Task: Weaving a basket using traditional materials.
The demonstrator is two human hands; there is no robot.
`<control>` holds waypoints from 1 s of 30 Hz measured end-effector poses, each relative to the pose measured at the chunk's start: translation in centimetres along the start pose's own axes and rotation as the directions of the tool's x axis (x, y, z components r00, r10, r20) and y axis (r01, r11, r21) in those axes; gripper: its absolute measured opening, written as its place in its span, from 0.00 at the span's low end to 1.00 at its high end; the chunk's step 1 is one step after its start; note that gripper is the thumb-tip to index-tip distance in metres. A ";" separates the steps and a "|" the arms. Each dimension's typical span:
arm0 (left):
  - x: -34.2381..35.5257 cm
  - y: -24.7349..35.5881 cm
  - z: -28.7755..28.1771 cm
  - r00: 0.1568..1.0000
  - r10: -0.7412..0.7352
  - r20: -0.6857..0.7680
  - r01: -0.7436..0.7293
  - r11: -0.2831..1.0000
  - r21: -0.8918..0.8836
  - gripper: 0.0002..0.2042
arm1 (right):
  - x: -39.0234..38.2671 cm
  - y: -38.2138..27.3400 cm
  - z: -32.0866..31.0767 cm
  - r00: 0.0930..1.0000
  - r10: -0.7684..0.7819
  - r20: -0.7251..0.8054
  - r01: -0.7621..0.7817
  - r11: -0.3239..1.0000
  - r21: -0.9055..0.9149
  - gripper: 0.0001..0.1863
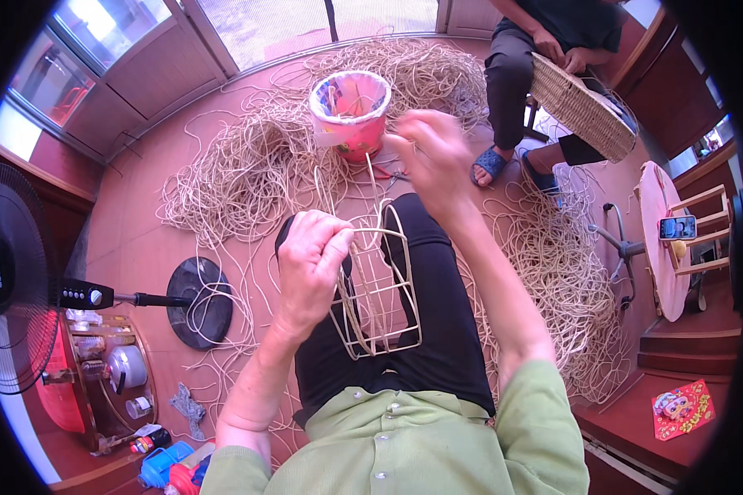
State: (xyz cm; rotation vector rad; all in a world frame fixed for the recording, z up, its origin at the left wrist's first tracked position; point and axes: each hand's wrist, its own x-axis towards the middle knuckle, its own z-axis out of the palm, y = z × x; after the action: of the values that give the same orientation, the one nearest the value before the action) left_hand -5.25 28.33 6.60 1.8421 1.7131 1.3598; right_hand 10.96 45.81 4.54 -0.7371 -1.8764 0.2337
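A pale wire basket frame (375, 293) rests over my lap, its open grid of bars tilted between my dark-trousered thighs. My left hand (312, 256) is closed round the upper left part of the frame, with the thumb on its rim. Long pale strands rise from the frame toward a pink bucket (357, 136). Raised to the right of the bucket, my right hand (437, 157) is smeared by motion. Its fingers look bent, but whether they hold a strand cannot be made out.
Loose heaps of pale cord (252, 169) cover the floor, also at right (553, 289). At left stands a black fan (12, 276) on a round base (200, 301). A seated co-worker holds a woven panel (582, 107). A phone (678, 228) is at right.
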 end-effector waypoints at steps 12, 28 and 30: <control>0.7 -1.1 1.4 0.975 -0.196 0.103 0.212 0.962 -0.174 0.08 | -9.8 -12.0 -6.8 0.955 0.073 0.287 -0.149 0.956 0.254 0.07; 12.6 -2.6 -1.5 0.904 -0.423 0.068 0.425 0.866 -0.264 0.11 | -23.8 -4.4 -58.4 0.958 0.107 -0.267 -0.277 0.593 -0.756 0.24; 12.6 0.8 0.3 0.960 -0.197 0.198 0.235 0.954 -0.187 0.15 | -25.8 -1.3 -62.9 0.687 0.306 -0.659 -0.690 0.560 -0.459 0.26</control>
State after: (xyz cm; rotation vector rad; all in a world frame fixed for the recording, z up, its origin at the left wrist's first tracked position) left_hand -6.33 39.41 12.51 1.5583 1.5636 1.1983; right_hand 72.91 18.81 11.91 -1.7090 -1.1256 -0.3111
